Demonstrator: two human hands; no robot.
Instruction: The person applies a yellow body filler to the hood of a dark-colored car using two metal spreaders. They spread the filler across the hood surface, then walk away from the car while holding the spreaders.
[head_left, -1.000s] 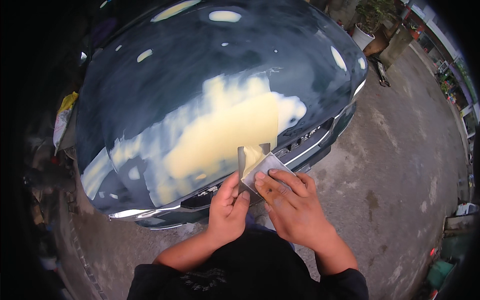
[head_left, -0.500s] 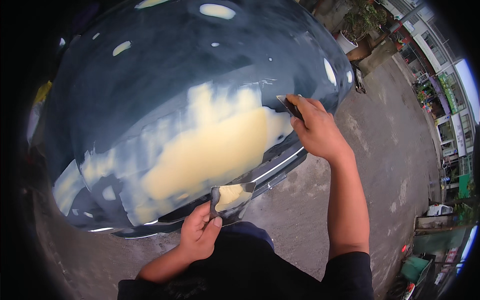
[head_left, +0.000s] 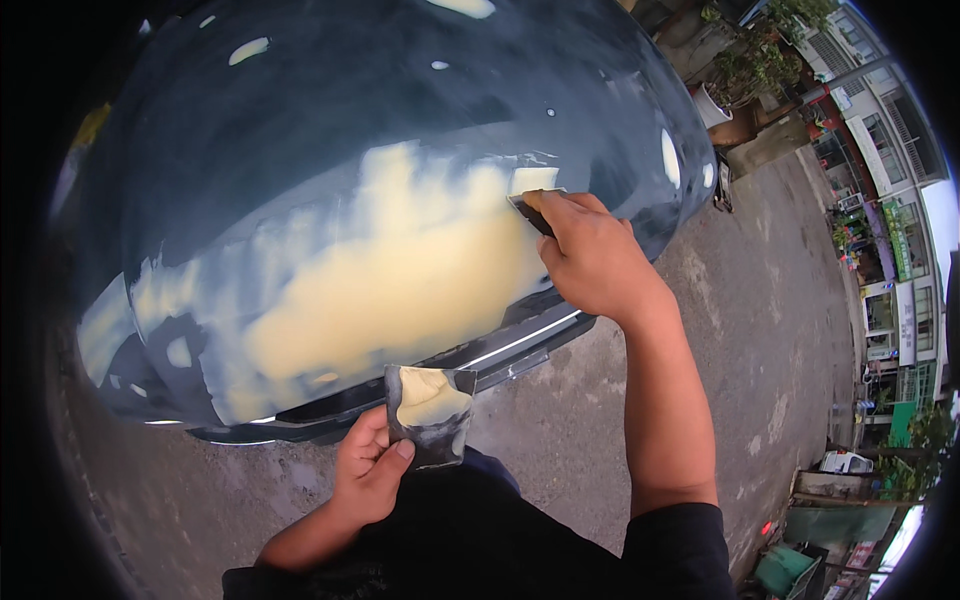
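your left hand (head_left: 368,468) has closed on the left side of a dark plate (head_left: 447,432), thumb on its face and fingers tucked behind, over the gap between your body and the car's front. the plate looks light and stiff; its bare lower edge should give the cleanest hold — the cream paste (head_left: 425,393) sits toward the top, likely soft, sticky and easy to smear, so keep it fairly level.

your right hand (head_left: 592,255) pinches a thin dark spreader (head_left: 532,212) at the right part of the hood (head_left: 320,95), its edge right by a small pale patch (head_left: 534,180). whether the edge presses or only skims, you cannot tell from here. the blade is probably light and a little springy, best gripped by its back with fingertips spread along it.

the hood is dark, curved and cloudy-looking, perhaps slick where bare. a broad cream area (head_left: 380,300) covers its front, streaky toward the upper left and denser in the middle. a bright trim strip (head_left: 525,340) runs below it — then grey, stained ground (head_left: 745,320). off to the right stand a white pot (head_left: 711,107) with a leafy plant (head_left: 752,65), and buildings (head_left: 905,260) along the far side.
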